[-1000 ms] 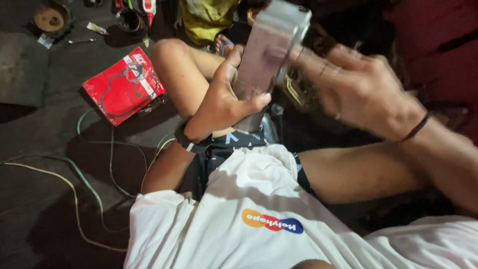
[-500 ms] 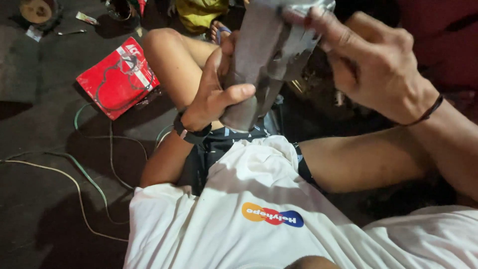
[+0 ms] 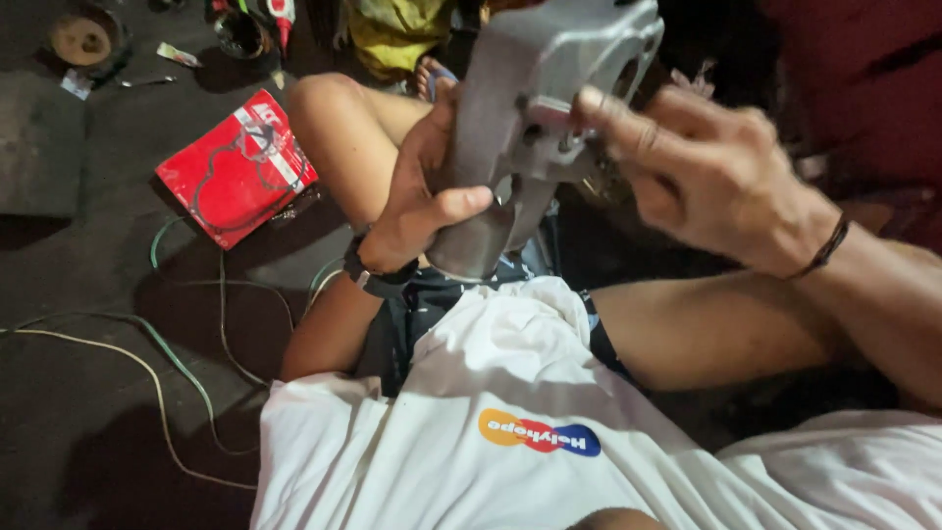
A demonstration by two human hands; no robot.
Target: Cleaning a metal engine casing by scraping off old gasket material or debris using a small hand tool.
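Grey metal casting (image 3: 530, 108) held upright above lap. Left hand (image 3: 422, 201) wrapped round its lower end, thumb across front; right hand (image 3: 706, 177) fingertips pressed on its side. Red packet (image 3: 238, 167) on floor.

Dim surroundings, harsh frontal light on the white shirt (image 3: 510, 393), motion blur on the right hand (image 3: 716, 177)

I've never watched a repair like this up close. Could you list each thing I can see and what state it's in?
Grey metal casting: lifted off the floor, held upright.
Left hand: gripped around the casting's lower end.
Right hand: fingertips on the casting's upper side.
Red flat package: lying on the floor, apparently closed.
Green wire: loose, trailing across the floor.
Round dish: sitting on the floor.
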